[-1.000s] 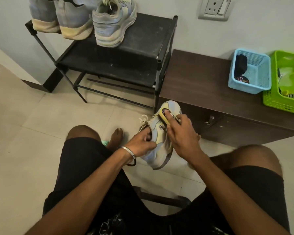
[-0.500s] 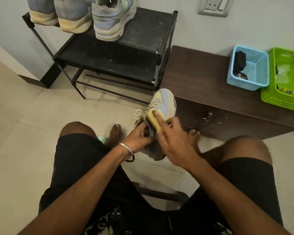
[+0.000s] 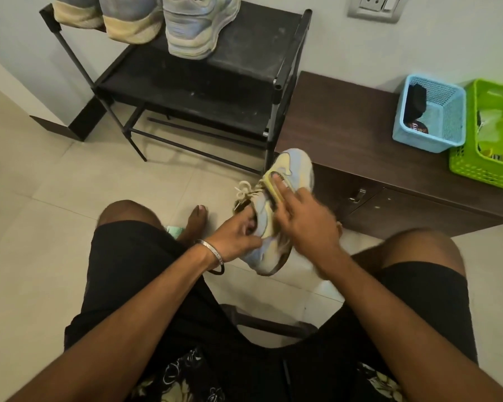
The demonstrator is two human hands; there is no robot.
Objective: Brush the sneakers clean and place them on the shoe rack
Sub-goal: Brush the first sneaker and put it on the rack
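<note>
A pale blue and yellow sneaker is held up between my knees, toe pointing away from me. My left hand grips it at the collar, fingers tucked inside the opening. My right hand holds a yellow brush against the sneaker's side, index finger stretched along the brush's back. The black shoe rack stands ahead by the wall. Three sneakers sit on its top shelf at the left.
A dark wooden cabinet stands right of the rack, carrying a blue basket and a green basket. My bare foot rests on the tiled floor. A stool's edge shows between my thighs.
My right hand slid the brush back along the sneaker towards the laces, then forward again towards the toe. The left hand kept its grip on the collar.
</note>
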